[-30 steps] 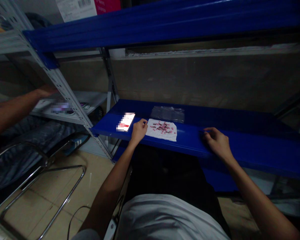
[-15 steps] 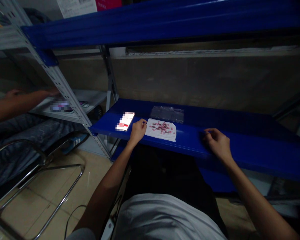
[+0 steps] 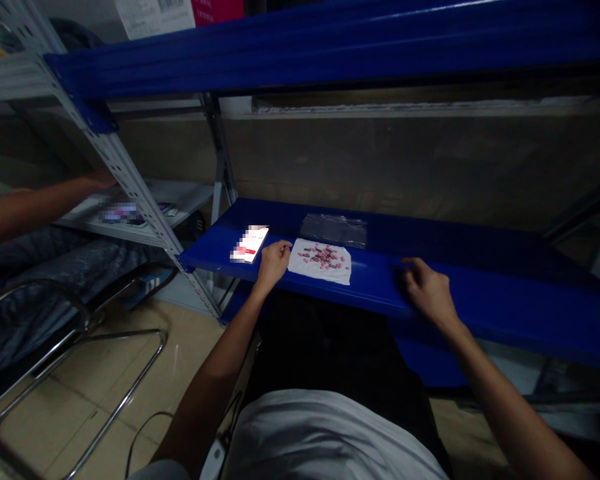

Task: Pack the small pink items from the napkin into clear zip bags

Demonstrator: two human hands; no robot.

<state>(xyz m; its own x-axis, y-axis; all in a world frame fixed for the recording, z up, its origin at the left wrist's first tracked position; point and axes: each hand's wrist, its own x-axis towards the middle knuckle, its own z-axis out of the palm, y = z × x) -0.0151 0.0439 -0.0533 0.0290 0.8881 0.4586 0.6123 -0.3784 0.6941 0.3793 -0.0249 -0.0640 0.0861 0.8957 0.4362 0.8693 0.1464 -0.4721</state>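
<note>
My left hand (image 3: 273, 263) rests at the left edge of a white cloth (image 3: 310, 269), its thumb and fingertips pinched together. Whatever that pinch holds is too small to make out. Scattered over the cloth are many small pink beads (image 3: 325, 255), with several darker, longer pieces among them. Well to the right, my right hand (image 3: 430, 288) is over the blue shelf (image 3: 375, 277). Its fingers are curled and the tips come close together; anything between them is too small and dark to name.
A lit phone (image 3: 253, 244) lies left of my left hand. Behind the cloth is a clear plastic bag (image 3: 334, 229). A blue beam (image 3: 330, 50) crosses overhead. At left are a metal upright (image 3: 135, 183), another person's arm (image 3: 40, 203) and a chair frame (image 3: 125, 400).
My right hand has shifted slightly left. My left hand stays by the cloth's edge. The other person's hand at far left has moved a little.
</note>
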